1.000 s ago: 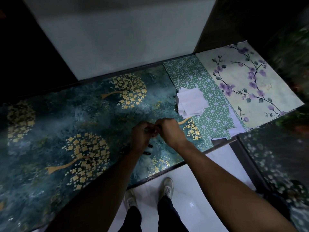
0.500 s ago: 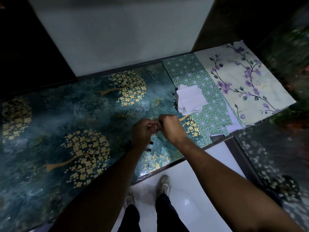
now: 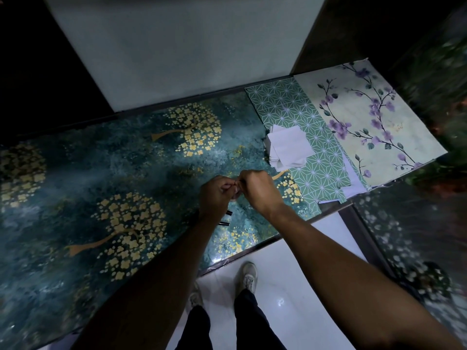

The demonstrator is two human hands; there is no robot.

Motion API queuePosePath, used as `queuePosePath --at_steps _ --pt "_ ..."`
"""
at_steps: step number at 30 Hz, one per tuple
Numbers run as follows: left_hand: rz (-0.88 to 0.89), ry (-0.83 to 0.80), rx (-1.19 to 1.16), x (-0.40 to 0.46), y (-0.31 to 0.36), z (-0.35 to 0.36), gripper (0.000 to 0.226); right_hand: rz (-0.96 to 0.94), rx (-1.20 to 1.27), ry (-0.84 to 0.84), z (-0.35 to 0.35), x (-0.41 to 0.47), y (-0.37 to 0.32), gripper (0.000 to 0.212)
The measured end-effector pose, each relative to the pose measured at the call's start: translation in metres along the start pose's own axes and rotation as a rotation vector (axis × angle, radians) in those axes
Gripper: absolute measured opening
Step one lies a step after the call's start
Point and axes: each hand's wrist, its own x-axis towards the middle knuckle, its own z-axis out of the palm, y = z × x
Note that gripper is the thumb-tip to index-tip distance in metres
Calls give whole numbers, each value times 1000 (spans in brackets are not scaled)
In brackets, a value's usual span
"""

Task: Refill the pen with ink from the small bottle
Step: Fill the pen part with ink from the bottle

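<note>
Both hands meet fingertip to fingertip above the table, curled around something small and pale that shows only as a sliver between them; whether it is the ink bottle or a pen part cannot be told. From the left, the dark teal tabletop [image 3: 75, 188] with its gold blossom trees runs under the left hand [image 3: 214, 195], whose fingers are bent tight on the hidden item. Just below that wrist, two short black pen pieces [image 3: 225, 218] lie on the table, partly covered by the forearm and apart from the pinch. Touching it, the right hand [image 3: 256, 189] is likewise closed on the item. Further right sit a stack of white paper squares [image 3: 288, 146], a green geometric sheet [image 3: 303, 137] and a floral sheet [image 3: 374, 122].
</note>
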Motion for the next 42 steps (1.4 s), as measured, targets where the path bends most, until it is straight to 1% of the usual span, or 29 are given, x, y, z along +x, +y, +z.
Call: queuePosePath --at_steps 6,8,11,15,18,21,23,25,29,34,39,42 --pt "-29 -24 -24 2 -4 -1 17 22 3 5 -1 0 0 2" --pt "-37 -32 -42 2 -2 -1 14 0 23 -5 -3 0 0 6" --pt "-20 -5 -34 1 1 -2 14 -16 20 -38 -4 0 0 8" --pt "20 -3 -23 -1 4 -4 14 -7 -3 -28 -5 0 -1 4" --pt "42 -8 -2 -1 5 -4 14 0 -25 -20 -5 0 -3 7" --pt "45 -7 -14 -2 9 -3 19 7 -39 -18 -6 0 -4 6" --pt "35 -9 -27 -2 13 -3 20 9 -31 -20 -6 -1 -4 8" --pt "17 -14 -42 -2 14 -3 16 6 3 -17 -5 -1 -3 9" --pt "-7 -18 -17 0 10 -5 22 -11 26 -36 -3 1 -2 8" --pt "-4 -16 3 -1 12 -5 18 7 2 -25 -2 2 -2 11" --pt "-28 -32 7 0 9 -4 16 40 -48 2 -1 1 -2 6" --pt "-38 -29 -5 0 8 -5 20 56 -46 9 0 2 0 8"
